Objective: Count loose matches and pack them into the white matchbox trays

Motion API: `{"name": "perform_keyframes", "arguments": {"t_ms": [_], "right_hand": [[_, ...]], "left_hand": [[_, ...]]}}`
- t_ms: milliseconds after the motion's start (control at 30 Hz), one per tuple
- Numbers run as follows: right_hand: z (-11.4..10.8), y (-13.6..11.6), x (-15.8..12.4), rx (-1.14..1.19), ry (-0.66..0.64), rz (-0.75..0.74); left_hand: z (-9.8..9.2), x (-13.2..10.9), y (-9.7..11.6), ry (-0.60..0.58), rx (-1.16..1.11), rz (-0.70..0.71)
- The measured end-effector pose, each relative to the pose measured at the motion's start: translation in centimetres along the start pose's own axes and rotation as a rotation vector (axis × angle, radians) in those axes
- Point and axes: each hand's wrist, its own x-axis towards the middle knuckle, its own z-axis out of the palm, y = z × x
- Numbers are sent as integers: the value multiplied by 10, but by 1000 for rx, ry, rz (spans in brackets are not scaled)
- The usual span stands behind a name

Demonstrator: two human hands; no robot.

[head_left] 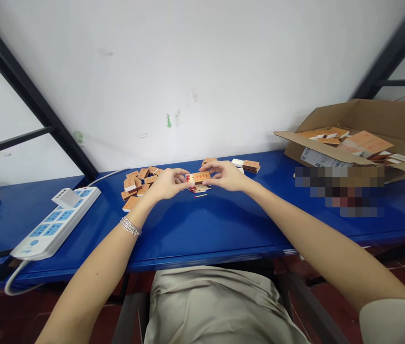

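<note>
Between my two hands is an orange matchbox, its tray partly slid out to the left with red-tipped matches showing inside. My left hand pinches the tray end. My right hand grips the sleeve at its right end. Just below the box lies a small heap of loose matches on the blue table, with a single match apart from it. To the left of my left hand is a pile of orange matchboxes. Behind the held box sits another matchbox.
A white power strip with a plug lies on the blue table at the left. At the right stands an open cardboard box holding many matchboxes. Some matchbox parts lie beyond my right hand, before the white wall.
</note>
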Motion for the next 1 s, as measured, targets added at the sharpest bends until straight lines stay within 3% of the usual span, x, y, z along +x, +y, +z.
{"name": "perform_keyframes", "arguments": {"t_ms": [433,800,1000], "right_hand": [[12,0,-1,168,-55,5],[16,-5,-1,212,-36,27],[15,-5,-1,155,-44,21]], "left_hand": [[7,1,-4,-12,-204,81],[3,-2,-2,-90,-148,151],[7,-3,-3,-97,9,218]]}}
